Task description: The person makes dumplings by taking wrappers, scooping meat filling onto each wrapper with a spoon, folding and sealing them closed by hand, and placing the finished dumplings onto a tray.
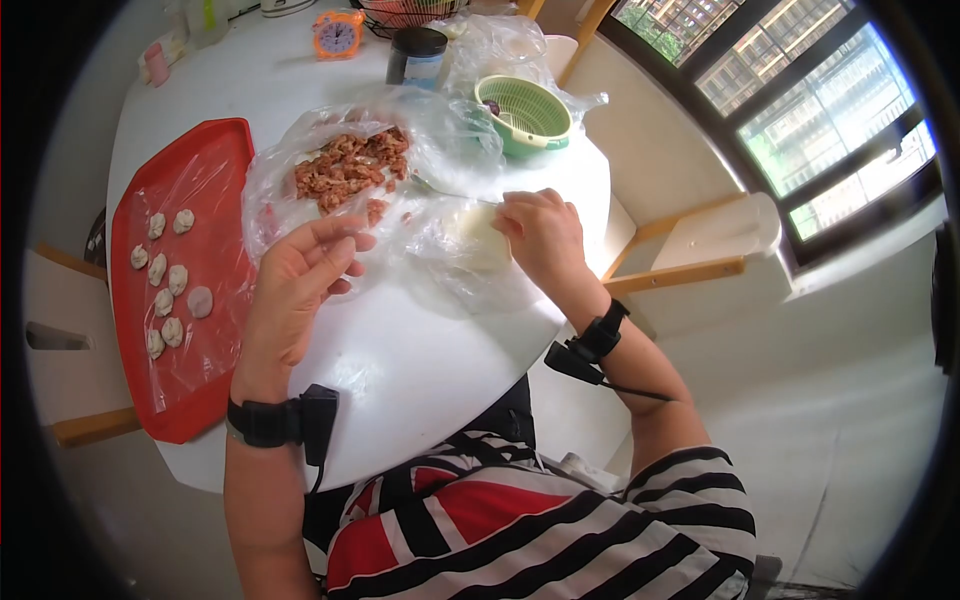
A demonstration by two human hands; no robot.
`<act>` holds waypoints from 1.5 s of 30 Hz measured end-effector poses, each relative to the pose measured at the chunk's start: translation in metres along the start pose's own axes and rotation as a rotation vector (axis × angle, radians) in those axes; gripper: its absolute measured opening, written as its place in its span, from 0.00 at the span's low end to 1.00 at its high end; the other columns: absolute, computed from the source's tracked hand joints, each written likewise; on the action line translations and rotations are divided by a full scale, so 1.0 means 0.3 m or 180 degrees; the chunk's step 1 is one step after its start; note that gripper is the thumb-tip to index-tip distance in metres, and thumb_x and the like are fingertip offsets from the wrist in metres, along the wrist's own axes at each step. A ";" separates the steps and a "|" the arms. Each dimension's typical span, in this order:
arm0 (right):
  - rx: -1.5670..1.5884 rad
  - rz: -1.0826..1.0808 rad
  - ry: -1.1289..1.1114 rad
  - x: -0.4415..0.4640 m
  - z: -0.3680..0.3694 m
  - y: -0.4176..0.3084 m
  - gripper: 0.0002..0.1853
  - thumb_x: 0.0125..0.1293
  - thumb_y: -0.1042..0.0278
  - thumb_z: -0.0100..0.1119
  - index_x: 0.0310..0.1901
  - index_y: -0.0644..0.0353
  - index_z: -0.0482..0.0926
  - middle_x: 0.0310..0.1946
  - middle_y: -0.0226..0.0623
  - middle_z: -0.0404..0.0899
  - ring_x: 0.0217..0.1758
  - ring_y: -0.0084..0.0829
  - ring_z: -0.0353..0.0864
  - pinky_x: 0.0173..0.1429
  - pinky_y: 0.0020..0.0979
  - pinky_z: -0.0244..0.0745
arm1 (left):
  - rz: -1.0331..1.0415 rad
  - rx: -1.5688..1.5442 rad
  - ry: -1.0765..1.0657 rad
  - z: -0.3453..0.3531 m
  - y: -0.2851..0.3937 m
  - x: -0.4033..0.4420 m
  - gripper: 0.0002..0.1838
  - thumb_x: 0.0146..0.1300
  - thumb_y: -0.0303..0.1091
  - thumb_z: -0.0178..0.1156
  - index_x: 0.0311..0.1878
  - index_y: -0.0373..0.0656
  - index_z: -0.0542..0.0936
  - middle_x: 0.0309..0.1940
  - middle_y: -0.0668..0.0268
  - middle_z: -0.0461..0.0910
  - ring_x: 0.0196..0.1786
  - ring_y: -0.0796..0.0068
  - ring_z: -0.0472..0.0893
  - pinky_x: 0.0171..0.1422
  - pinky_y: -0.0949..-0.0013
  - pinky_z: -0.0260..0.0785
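My right hand (543, 235) has its fingers closed at the edge of a pale round dumpling wrapper (482, 238), which lies among clear plastic on the table. My left hand (300, 285) is raised above the table, its fingers half bent and apart, with nothing visible in them. Beyond it, raw chopped meat (350, 168) sits in an open clear plastic bag (440, 140). To the left, a red tray (215, 160) lined with clear film carries several small folded dumplings (178, 279) and one flat pale disc (200, 302).
Behind the bag stand a dark-lidded jar (415, 58) and a green basket (525, 108) with something dark inside. An orange clock (338, 35) is at the far edge of the white table (400, 370). Chairs (690, 245) flank the table, near a barred window (800, 90).
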State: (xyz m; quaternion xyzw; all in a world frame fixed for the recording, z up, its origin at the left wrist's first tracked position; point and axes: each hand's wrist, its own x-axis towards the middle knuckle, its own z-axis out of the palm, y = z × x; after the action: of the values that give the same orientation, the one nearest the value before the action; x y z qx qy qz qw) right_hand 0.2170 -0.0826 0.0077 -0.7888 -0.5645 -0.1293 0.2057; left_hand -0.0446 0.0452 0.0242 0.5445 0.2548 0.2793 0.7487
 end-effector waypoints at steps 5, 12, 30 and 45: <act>0.0157 -0.0102 0.0146 0.001 0.003 0.006 0.03 0.54 0.69 0.66 0.31 0.55 0.84 0.41 0.27 0.83 0.48 0.36 0.75 0.51 0.37 0.68 | -0.0008 0.0000 -0.0042 -0.001 -0.002 0.000 0.13 0.67 0.32 0.59 0.53 0.42 0.78 0.43 0.68 0.82 0.38 0.85 0.76 0.43 0.80 0.66; 0.0461 -0.0112 -0.0046 0.042 0.033 0.036 0.02 0.56 0.74 0.59 0.29 0.62 0.77 0.35 0.39 0.76 0.45 0.42 0.71 0.49 0.39 0.67 | -0.0045 0.0051 -0.0121 0.000 -0.011 0.003 0.14 0.67 0.32 0.59 0.54 0.43 0.77 0.43 0.68 0.82 0.38 0.85 0.76 0.43 0.80 0.66; 0.2631 0.0557 -0.0080 0.080 -0.159 -0.100 0.04 0.66 0.77 0.54 0.41 0.64 0.74 0.27 0.31 0.77 0.31 0.20 0.76 0.35 0.25 0.71 | -0.0042 -0.0368 -0.0438 0.051 -0.058 0.002 0.15 0.69 0.37 0.58 0.52 0.36 0.78 0.45 0.65 0.81 0.47 0.79 0.79 0.54 0.75 0.71; 0.2765 -0.0705 -0.0616 -0.027 -0.052 -0.382 0.10 0.61 0.77 0.60 0.44 0.62 0.79 0.34 0.40 0.83 0.35 0.33 0.84 0.40 0.29 0.76 | -0.0583 -0.2645 -0.0621 0.079 -0.055 -0.010 0.47 0.67 0.72 0.27 0.63 0.34 0.68 0.56 0.59 0.74 0.59 0.65 0.73 0.68 0.62 0.61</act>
State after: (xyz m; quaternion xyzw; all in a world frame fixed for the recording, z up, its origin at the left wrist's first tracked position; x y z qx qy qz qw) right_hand 0.1065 -0.0651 0.0384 -0.5727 -0.6640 0.1725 0.4487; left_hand -0.0282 0.0229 0.0154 0.1960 0.0960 0.2378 0.9465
